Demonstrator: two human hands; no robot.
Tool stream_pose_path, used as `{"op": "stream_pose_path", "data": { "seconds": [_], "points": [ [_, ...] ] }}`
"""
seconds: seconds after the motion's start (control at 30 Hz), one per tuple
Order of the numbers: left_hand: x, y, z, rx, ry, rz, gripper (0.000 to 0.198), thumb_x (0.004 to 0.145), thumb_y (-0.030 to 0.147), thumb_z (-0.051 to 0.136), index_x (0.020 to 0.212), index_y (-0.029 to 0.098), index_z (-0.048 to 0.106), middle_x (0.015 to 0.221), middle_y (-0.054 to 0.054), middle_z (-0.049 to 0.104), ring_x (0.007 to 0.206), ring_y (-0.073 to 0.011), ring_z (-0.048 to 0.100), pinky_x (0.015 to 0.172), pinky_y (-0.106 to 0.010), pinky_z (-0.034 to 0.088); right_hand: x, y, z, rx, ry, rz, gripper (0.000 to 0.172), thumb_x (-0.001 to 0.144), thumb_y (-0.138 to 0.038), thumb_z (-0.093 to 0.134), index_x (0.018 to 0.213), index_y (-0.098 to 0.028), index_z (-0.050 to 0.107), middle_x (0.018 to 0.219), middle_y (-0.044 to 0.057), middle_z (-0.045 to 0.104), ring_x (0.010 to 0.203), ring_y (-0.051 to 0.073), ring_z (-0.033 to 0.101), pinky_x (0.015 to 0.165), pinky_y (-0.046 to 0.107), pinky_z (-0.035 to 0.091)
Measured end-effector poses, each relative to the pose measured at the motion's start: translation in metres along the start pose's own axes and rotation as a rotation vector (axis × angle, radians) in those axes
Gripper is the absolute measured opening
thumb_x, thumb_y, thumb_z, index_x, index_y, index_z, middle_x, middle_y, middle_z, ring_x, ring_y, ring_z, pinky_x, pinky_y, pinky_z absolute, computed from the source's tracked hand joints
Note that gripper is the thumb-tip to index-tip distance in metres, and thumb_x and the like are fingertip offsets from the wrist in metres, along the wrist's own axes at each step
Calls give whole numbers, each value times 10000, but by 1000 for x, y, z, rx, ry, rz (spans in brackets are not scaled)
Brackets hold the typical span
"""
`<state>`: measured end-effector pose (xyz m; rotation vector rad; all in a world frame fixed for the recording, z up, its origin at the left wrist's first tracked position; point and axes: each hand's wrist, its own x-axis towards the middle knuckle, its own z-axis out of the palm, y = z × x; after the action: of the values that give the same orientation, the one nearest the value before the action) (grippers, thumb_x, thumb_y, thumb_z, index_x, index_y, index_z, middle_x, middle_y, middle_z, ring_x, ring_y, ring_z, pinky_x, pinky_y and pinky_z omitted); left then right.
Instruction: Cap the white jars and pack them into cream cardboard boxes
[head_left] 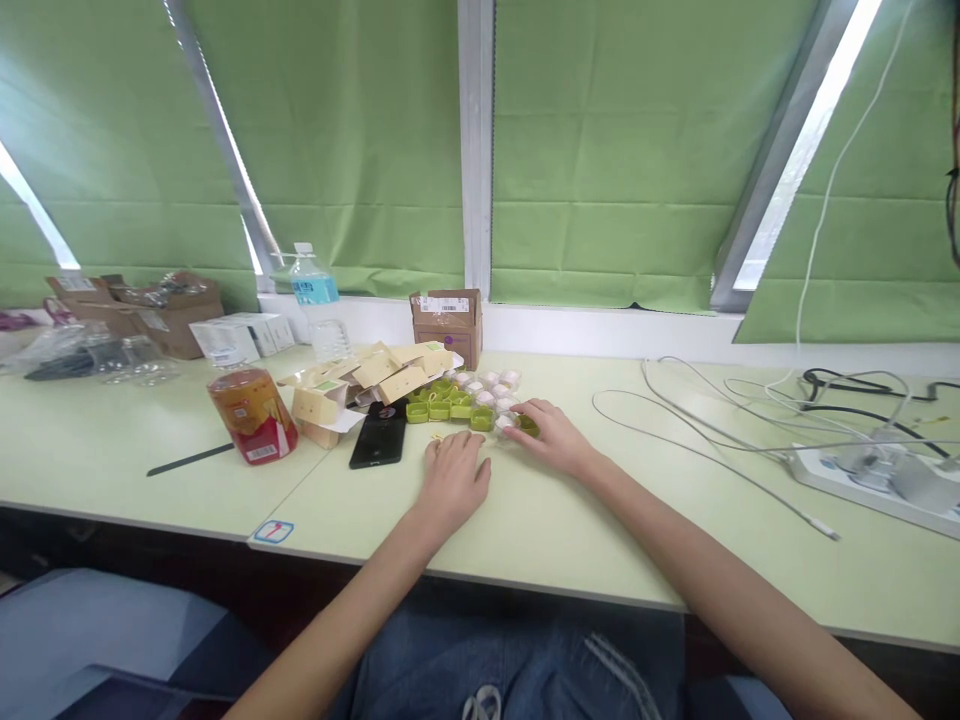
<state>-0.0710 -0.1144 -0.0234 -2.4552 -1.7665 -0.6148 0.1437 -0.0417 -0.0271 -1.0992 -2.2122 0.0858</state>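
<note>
Left fingers lie loose; right fingers touch white pieces, grip unclear; green cups align sideways.

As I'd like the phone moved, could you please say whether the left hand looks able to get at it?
Probably yes: the left hand is beside the phone, with bare tabletop between them and nothing covering its near half.

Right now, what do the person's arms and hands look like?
The left arm and right arm look slim and bare, with no sleeves, watch or bracelet showing. The left hand and right hand wear no gloves; I can't see any rings.
</note>
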Motion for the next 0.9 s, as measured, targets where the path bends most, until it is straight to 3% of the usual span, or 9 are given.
{"op": "stream_pose_path", "data": {
  "seconds": [0.1, 0.43, 0.57, 0.7, 0.9],
  "points": [
    [2, 2, -5, -10, -47, 13, 260, 999, 226, 473, 1201, 189, 632, 1256, -136, 694, 1258, -309, 599, 1125, -522, 362, 0, -2, -2, -14, -11, 7, 430, 988, -566, 611, 1214, -207, 677, 1148, 112, 701, 1072, 260, 624, 942, 384, 456],
    [4, 2, -11, -133, -35, 58, 312, 958, 71, 450, 1133, 209, 668, 1197, -79, 744, 1173, -252, 652, 1041, -450, 365, 0, -6, 0, -15, -35, 11, 319, 1017, -488, 594, 1143, -212, 695, 1112, 85, 699, 1080, 242, 608, 956, 366, 425],
    [6, -3, -13, -44, 49, -106, 241, 944, 222, 603, 1173, 202, 675, 1234, -116, 716, 1223, -316, 611, 1023, -472, 370, 0, -4, -1, -23, -26, -2, 293, 1027, -454, 577, 1136, -210, 698, 1109, 93, 698, 1060, 240, 610, 947, 361, 433],
    [10, -12, -15, -47, 11, -268, 314, 919, 437, 667, 1093, 182, 718, 1132, -134, 737, 1108, -339, 654, 934, -445, 425, 0, -3, -3, -21, 14, -13, 262, 1033, -411, 571, 1125, -205, 702, 1134, 102, 695, 1074, 243, 611, 950, 365, 448],
    [15, -23, -23, -261, -61, -184, 179, 873, 345, 691, 852, 189, 777, 917, -88, 778, 917, -268, 694, 784, -334, 447, 0, -1, -4, -30, 34, -13, 224, 1024, -361, 586, 1114, -195, 707, 1137, 106, 700, 1061, 239, 617, 962, 374, 465]
  ]
}}
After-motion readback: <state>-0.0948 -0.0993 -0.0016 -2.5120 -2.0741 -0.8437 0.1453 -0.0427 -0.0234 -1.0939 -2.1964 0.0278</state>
